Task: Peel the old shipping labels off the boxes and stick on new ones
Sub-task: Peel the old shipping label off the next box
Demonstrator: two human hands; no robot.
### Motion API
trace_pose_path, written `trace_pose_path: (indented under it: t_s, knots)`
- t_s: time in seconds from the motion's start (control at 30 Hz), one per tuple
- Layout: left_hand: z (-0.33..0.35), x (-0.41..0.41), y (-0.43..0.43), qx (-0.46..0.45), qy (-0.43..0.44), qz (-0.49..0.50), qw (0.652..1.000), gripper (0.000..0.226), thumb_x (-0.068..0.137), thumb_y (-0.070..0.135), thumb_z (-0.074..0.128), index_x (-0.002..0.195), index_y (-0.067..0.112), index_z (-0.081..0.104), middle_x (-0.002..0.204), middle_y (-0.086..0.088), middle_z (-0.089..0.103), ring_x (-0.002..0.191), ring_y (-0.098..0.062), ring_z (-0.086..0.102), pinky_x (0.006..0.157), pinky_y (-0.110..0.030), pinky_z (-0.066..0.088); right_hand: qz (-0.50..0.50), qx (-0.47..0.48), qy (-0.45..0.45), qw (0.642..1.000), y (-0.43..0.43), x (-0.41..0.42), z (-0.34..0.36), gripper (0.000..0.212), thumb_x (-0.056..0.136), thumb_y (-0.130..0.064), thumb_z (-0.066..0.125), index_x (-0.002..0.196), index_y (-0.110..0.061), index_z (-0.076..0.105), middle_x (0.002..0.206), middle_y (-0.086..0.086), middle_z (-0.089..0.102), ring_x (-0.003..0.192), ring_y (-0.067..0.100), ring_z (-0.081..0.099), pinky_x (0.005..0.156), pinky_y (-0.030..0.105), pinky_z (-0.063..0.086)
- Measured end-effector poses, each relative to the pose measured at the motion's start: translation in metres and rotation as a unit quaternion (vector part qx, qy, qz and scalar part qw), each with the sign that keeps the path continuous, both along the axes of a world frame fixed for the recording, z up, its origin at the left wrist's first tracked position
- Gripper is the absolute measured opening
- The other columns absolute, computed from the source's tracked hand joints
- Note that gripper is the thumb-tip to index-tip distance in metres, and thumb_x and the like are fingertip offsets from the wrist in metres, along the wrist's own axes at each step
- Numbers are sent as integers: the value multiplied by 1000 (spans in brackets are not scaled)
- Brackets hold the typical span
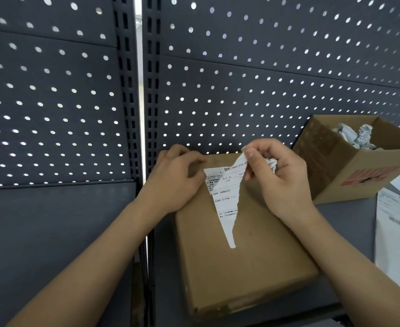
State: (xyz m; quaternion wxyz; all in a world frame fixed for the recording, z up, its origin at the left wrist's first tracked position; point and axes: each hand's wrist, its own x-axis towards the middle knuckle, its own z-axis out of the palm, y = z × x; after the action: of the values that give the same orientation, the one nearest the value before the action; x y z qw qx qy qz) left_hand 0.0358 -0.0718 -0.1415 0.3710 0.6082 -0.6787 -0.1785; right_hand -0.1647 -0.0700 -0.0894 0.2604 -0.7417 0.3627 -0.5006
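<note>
A closed brown cardboard box (pixel 260 263) lies on the dark shelf in front of me. A torn white shipping label (pixel 226 201) is half lifted from its top, tapering to a point near the box's middle. My right hand (pixel 277 178) pinches the label's upper end between thumb and fingers and also holds crumpled label scraps in its palm. My left hand (pixel 175 178) rests on the box's far left corner, its curled fingers touching the label's left edge.
An open cardboard box (pixel 357 173) holding crumpled white label scraps stands at the back right. White label sheets (pixel 397 232) lie at the right edge. A dark pegboard wall (pixel 241 79) rises behind, with a slotted upright post (pixel 147 114) left of the box.
</note>
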Motion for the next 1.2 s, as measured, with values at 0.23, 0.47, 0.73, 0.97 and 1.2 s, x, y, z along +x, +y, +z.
trace_pose_path:
  t_s: [0.23,0.47,0.73,0.97,1.2]
  knots:
    - [-3,16,10,8,-74,-74,994,54,91,43,41,145,37,44,143,13,33,133,-10,20,107,-22,17,-13,7,-2,1000,-4,-5,-1,14,100,-12,56,90,-18,65,69,8,63,63,23,59,68,49,49]
    - [-13,28,25,-29,-107,-109,988,69,87,58,27,151,32,34,151,12,24,142,-10,13,113,-18,9,-15,10,-20,1000,-4,-5,0,16,101,-9,54,91,-19,63,73,2,65,62,14,59,66,41,50]
    - [-19,27,27,-42,-85,-101,990,66,89,55,29,150,31,37,150,15,24,143,-11,13,113,-22,12,15,47,-12,999,-1,0,-1,17,105,-17,43,93,-17,55,98,-9,70,69,24,60,65,29,51]
    - [-21,27,28,-34,-60,-91,993,68,86,59,29,149,34,38,151,18,23,142,-7,12,110,-16,9,106,196,-122,967,0,7,-3,22,102,-32,42,86,-25,55,80,14,71,70,50,61,71,66,48]
    - [-20,25,29,-32,-45,-90,994,66,85,59,29,148,39,37,152,20,23,141,-7,13,109,-15,7,145,217,-207,943,7,7,-1,18,106,-21,37,93,-14,47,53,5,50,43,19,49,54,31,41]
